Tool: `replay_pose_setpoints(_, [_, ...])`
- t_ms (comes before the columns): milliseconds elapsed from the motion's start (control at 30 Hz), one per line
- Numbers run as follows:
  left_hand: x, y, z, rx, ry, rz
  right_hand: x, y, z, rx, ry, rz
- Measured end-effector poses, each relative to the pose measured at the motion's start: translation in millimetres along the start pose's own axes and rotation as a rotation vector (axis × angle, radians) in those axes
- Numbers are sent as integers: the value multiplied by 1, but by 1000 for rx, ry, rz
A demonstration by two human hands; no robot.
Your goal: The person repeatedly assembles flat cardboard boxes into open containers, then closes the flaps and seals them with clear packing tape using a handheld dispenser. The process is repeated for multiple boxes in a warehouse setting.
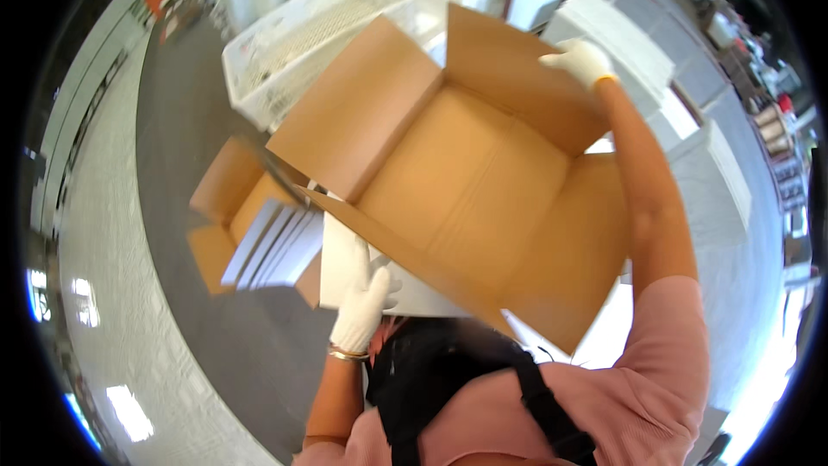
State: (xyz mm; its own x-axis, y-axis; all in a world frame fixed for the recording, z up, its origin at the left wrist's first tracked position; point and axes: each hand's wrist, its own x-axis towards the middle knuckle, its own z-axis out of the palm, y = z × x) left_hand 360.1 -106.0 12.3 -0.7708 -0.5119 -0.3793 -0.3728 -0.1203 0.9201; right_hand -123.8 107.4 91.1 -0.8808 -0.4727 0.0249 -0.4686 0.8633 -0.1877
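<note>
A large cardboard box (483,181), brown inside and white outside, is tilted in front of me with its flaps folded outward. My right hand (582,63), in a white glove, grips the edge of its far right flap, with the fingers over the top. My left hand (360,311), gloved in white too, lies against the box's white outer side at the near left. Its fingers are spread, and a bracelet circles the wrist. Inside the box I see only the bare bottom with a centre seam.
A smaller open carton (228,181) with several white slabs (276,246) stands left, on a dark grey surface (185,207). Behind the large box is a white plastic crate (250,78). Stacked white boxes (617,39) stand at the far right.
</note>
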Motion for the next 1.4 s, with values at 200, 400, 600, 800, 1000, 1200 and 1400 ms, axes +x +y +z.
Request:
replay_pose_setpoints(200, [82, 37, 3, -21, 34, 348, 0, -8, 1, -35, -69, -115])
replay_pose_setpoints(400, [93, 60, -87, -243, -55, 262, -74, 42, 8, 508, -441, -52])
replay_pose_setpoints(600, [94, 30, -132, -378, -147, 257, -134, 119, 52, 975, -375, 175])
replay_pose_setpoints(800, [155, -172, -268, 391, 218, -180, -132, 189, 154, 239, -415, 361])
replay_pose_setpoints(1000, [203, -168, -164, 1232, 485, 87, -130, 158, 187, -352, -48, 142])
replay_pose_setpoints(1200, [199, -39, -57, 1170, 394, 710, -103, -32, 155, 64, 141, -591])
replay_pose_setpoints(1400, [226, -111, 19, 1461, 154, 625, -136, -76, 286, -114, -99, -588])
